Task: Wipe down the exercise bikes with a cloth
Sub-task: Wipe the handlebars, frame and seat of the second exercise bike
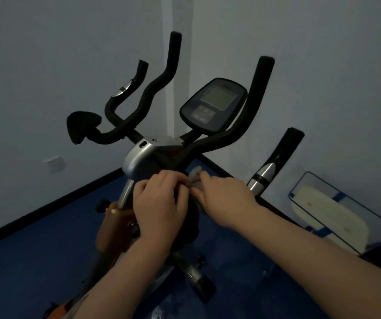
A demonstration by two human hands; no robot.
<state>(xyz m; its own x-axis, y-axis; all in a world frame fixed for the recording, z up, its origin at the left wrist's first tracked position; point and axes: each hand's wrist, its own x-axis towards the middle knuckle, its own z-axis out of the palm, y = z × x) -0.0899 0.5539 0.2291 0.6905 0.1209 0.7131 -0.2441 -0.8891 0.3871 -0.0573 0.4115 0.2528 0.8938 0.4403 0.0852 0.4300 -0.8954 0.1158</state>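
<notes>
Bunching a grey cloth [195,178] against the exercise bike [143,157] stem just below the handlebars [159,88], the right hand [224,199] pinches it while the left hand [159,203] curls closed beside it (whether on cloth or post, I cannot tell). Stem-wiping looks underway; next probably calls for reaching up past the console [212,104], with handlebars crowding and a framed panel [337,212] leaning on the right wall.

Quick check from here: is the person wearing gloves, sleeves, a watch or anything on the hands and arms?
Nothing visible. The left hand and right hand are bare, no gloves or rings showing. Both forearms are uncovered to the frame edge, with no sleeves, watch or wristband in view.
</notes>
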